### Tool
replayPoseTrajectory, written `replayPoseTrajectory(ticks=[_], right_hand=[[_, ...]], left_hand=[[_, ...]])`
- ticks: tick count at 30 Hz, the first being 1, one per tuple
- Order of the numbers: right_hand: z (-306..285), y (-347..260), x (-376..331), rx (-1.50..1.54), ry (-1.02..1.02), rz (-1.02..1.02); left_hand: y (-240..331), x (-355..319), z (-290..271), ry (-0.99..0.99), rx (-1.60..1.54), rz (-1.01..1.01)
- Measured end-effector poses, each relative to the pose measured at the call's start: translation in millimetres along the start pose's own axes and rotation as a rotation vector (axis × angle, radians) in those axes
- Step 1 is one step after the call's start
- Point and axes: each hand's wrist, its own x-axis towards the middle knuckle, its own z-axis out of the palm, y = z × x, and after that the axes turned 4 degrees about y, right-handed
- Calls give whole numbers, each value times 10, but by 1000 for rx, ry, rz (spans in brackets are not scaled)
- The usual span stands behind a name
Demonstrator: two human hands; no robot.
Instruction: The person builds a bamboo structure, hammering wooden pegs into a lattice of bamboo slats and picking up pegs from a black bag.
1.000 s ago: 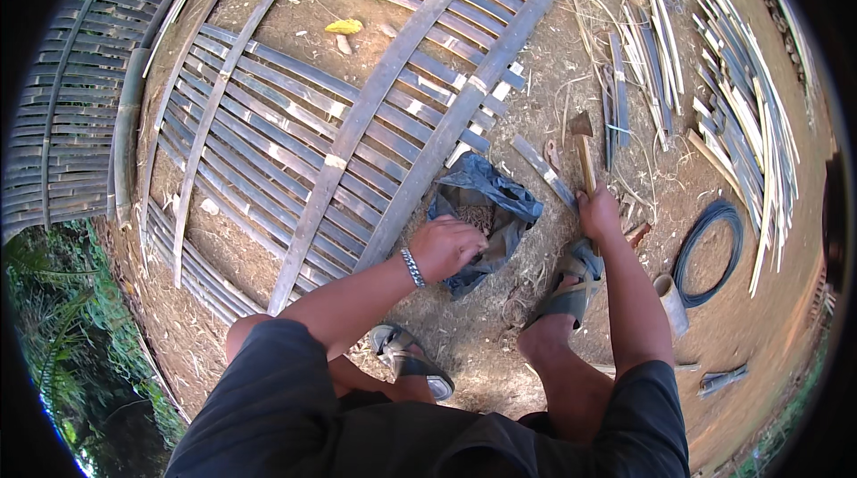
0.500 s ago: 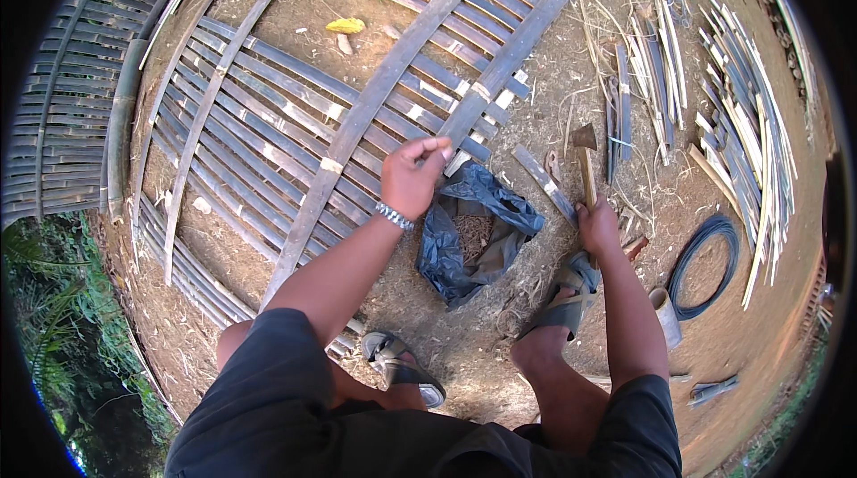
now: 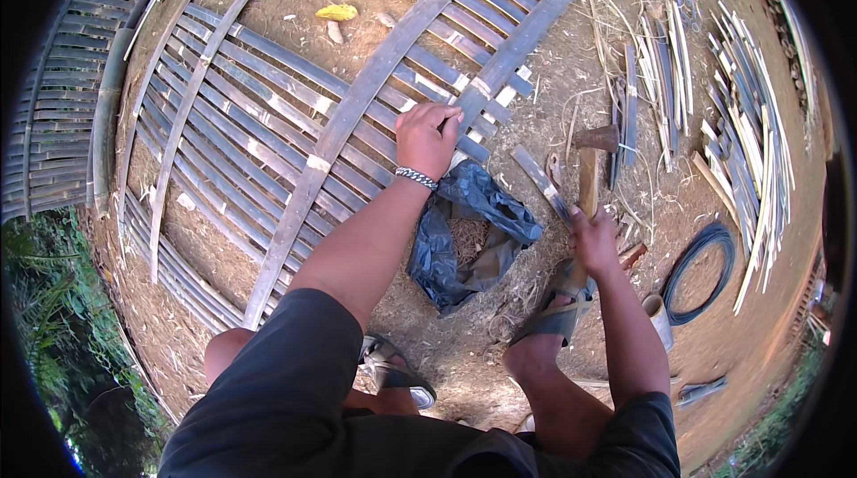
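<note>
The left hand (image 3: 430, 141) curls over the edge of a slatted frame (image 3: 333, 136), whether pinching anything I cannot tell from here, with a plastic bag (image 3: 429, 250) at its five o'clock, while the right hand (image 3: 595, 241) grips a hatchet (image 3: 589, 176) pointing toward twelve o'clock.

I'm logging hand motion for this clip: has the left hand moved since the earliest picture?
Yes: the left hand was over the opening of the dark plastic bag; now it is farther up the picture, against the bamboo lattice.
</note>
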Motion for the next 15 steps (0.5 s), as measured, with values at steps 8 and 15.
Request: replayPoseTrajectory(ticks=[8,15], right_hand=[[505,-495,-302,251,-208,-45],[523,-742,-324,273,-232,-89]], left_hand=[[75,98,106,-10,-14,-68],[52,77,127,4,25,14]])
